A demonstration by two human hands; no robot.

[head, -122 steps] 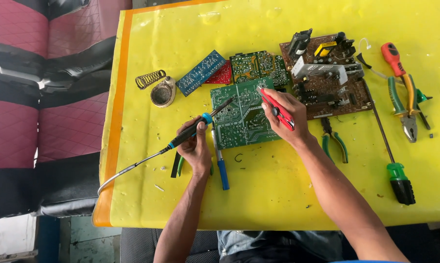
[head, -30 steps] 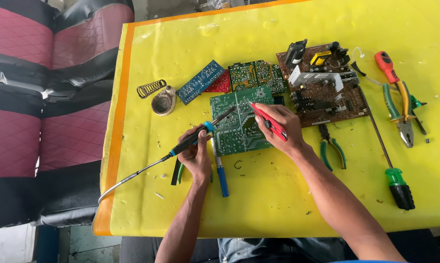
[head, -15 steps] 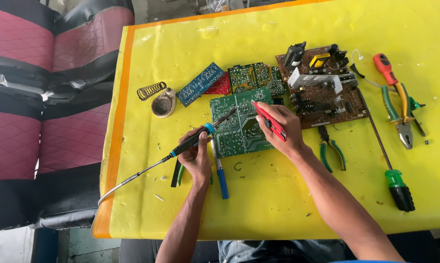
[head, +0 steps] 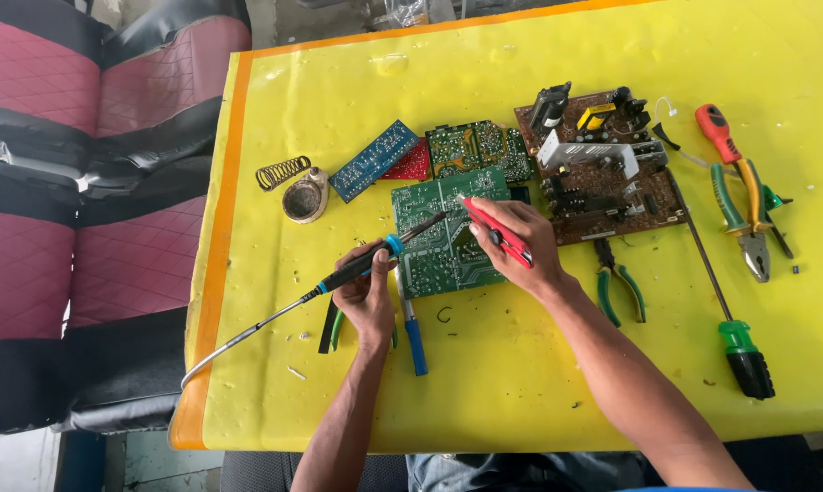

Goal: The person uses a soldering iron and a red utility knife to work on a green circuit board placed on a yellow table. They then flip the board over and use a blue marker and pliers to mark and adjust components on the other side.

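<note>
- The left hand point(head: 368, 296), just left of centre, is closed around the black handle of a soldering iron point(head: 381, 253); the iron's tip slants up and right onto the green circuit board point(head: 448, 232).
- The right hand point(head: 519, 244), at centre, pinches a red tool point(head: 495, 232) between thumb and fingers, with its pointed end on the same board, close to the iron's tip.
- The green circuit board lies flat at the middle of the yellow table point(head: 539, 364), partly covered by both hands.
- The iron's grey cord point(head: 247, 335) trails down and left, off the table's orange edge.
- Under and beside the left hand lie a blue-handled tool point(head: 414, 337) and a green-handled tool, mostly hidden by the wrist.
- Above the board, in the upper middle, sit a blue board point(head: 373, 160), a small red board point(head: 411, 164) and a second green board point(head: 478, 148), crowded edge to edge.
- To the left of those, a round tin point(head: 302, 200) stands next to a coiled spring stand point(head: 282, 171).
- Upper right of centre, a brown board point(head: 598, 173) with tall parts lies just beside the right hand.
- Green-handled pliers point(head: 619, 287) lie right of the right forearm.
- Far right: a long screwdriver with a green and black handle point(head: 744, 355), an orange-handled screwdriver point(head: 717, 132) and another pair of pliers point(head: 749, 219).
- Quilted maroon seats point(head: 83, 137) fill the left side of the frame.
</note>
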